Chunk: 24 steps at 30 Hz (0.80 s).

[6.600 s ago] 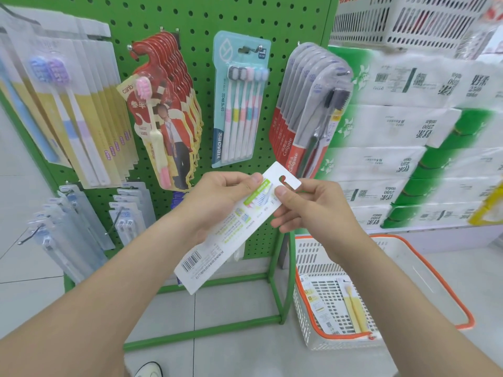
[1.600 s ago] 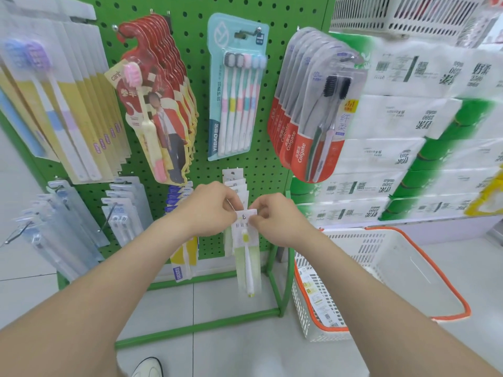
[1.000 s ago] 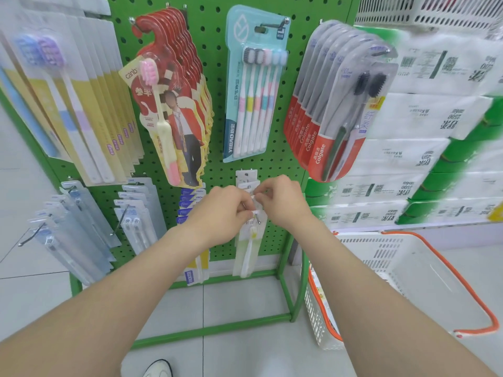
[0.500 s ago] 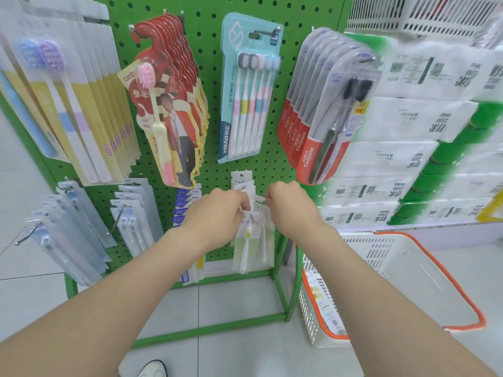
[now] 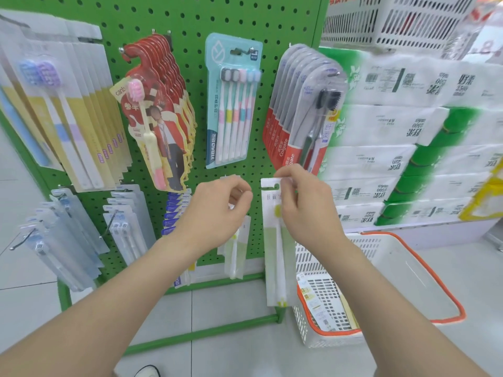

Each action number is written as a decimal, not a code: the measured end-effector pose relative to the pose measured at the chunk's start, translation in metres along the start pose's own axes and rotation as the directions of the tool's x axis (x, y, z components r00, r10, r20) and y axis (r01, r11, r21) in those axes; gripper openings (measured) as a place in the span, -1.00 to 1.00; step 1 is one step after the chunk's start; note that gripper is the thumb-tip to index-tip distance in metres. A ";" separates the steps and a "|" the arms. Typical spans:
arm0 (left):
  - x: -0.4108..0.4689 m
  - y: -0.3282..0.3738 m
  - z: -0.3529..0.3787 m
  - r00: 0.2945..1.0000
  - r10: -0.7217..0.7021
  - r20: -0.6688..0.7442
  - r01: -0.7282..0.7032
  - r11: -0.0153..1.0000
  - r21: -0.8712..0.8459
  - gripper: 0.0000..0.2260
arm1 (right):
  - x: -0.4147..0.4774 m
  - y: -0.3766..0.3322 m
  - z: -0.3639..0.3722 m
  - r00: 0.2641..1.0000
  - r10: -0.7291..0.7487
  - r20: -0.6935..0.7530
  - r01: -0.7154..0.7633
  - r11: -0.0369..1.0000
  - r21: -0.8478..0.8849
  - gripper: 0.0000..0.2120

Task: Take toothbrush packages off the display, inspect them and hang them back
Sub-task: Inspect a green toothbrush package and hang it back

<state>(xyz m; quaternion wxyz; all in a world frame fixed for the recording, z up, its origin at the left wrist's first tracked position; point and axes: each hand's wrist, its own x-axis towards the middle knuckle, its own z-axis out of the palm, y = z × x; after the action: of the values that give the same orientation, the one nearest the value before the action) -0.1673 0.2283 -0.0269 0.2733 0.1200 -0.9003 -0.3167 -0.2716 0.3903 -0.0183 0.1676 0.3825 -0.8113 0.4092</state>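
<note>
My right hand (image 5: 304, 208) pinches the top of a white and pale green toothbrush package (image 5: 277, 254), which hangs down free in front of the green pegboard display (image 5: 190, 20). Just left of it my left hand (image 5: 217, 210) sits with curled fingers in front of a low hook. More packages of the same kind (image 5: 234, 251) hang below that hand. The hook's tip and whatever the left fingers touch are hidden behind the hand.
Other toothbrush packs hang above: red ones (image 5: 160, 110), a blue multipack (image 5: 232, 104) and Colgate packs (image 5: 302, 110). A white basket with an orange rim (image 5: 446, 297) stands on the floor at right, below stacked toilet paper packs (image 5: 381, 131).
Both hands were together at the low hook. Now my right hand has drawn a package off to the right, and my left hand stays by the hook.
</note>
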 end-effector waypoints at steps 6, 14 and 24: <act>0.002 0.014 0.006 0.966 -0.083 0.246 0.185 0.884 -0.430 -0.55 | -0.004 -0.004 -0.008 0.980 0.198 -0.025 -0.170 0.894 0.415 -0.86; 0.007 0.022 0.008 0.959 -0.234 0.157 0.282 0.806 -0.521 -0.66 | -0.005 -0.014 -0.018 0.910 0.322 0.261 -0.409 0.597 0.690 -0.84; 0.004 0.031 -0.003 0.960 -0.196 0.201 0.279 0.746 -0.605 -0.90 | -0.002 -0.017 -0.022 0.905 0.383 0.184 -0.366 0.482 0.796 -0.82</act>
<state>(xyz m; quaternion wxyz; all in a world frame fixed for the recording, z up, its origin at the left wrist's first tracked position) -0.1705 0.2492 -0.0031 0.1986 0.1158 -0.7354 -0.6374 -0.2583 0.4024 0.0024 -0.1133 0.2259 -0.5917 0.7655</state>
